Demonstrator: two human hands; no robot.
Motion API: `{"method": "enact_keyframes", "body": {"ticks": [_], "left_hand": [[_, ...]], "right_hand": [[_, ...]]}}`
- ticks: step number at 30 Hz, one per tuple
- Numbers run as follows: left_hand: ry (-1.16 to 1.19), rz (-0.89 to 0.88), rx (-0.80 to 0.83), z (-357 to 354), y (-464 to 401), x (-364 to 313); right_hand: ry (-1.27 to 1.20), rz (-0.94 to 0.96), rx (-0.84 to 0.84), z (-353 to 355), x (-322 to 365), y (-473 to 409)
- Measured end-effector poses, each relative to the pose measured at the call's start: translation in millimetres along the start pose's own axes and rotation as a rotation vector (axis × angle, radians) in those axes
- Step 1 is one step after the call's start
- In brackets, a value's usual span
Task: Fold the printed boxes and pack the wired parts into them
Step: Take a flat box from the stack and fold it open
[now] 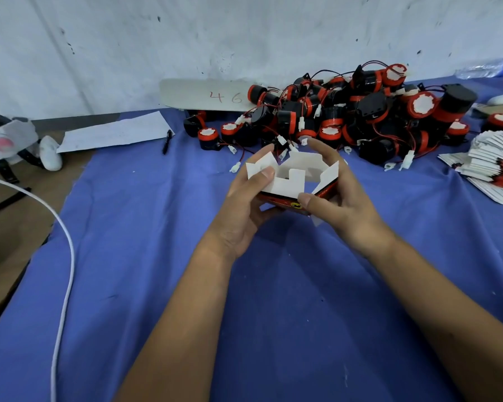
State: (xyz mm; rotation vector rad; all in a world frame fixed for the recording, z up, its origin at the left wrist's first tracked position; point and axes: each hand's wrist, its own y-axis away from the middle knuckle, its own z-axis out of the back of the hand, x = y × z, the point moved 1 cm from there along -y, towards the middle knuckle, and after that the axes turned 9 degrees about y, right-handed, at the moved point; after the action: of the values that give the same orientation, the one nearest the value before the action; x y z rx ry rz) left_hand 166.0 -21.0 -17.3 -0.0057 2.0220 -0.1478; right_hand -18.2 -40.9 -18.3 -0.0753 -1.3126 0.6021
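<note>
Head view: printed box (pixel 291 181), flaps open upward, held above blue surface (pixel 163 256) at centre. Left hand (pixel 246 198) and right hand (pixel 336 195) each grip one side. Wired parts (pixel 346 111) heaped at 1 o'clock; flat boxes (pixel 491 166) stacked at 3 o'clock.

the box (pixel 295 181) is white inside, red and black outside with a yellow mark. the wired parts (pixel 346 111) are black with red bands and white caps, on red and black wires. the cloth (pixel 157 256) is blue. the cable (pixel 67 256) is white.
</note>
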Motion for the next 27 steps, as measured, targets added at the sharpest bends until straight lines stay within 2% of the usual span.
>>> {"method": "enact_keyframes", "body": {"ticks": [3, 7, 11, 18, 24, 27], "left_hand": [[-0.098, -0.068, -0.026, -8, -2, 6], [-0.136, -0.153, -0.105, -20, -3, 15], [-0.150, -0.191, -0.209, -19, -1, 14], [-0.428, -0.184, -0.172, -21, -4, 25], [-0.364, -0.231, -0.186, -26, -4, 28], [-0.370, -0.234, -0.217, -21, -6, 29]], "right_hand": [[0.222, 0.030, -0.050, -3, -3, 0], [0.032, -0.013, -0.061, -8, -4, -3], [0.068, 0.007, -0.071, -8, -6, -3], [0.401, 0.053, -0.095, -14, -12, -6], [0.688, 0.052, -0.154, -22, -8, -9], [0.649, 0.054, -0.065, -22, -3, -7]]}}
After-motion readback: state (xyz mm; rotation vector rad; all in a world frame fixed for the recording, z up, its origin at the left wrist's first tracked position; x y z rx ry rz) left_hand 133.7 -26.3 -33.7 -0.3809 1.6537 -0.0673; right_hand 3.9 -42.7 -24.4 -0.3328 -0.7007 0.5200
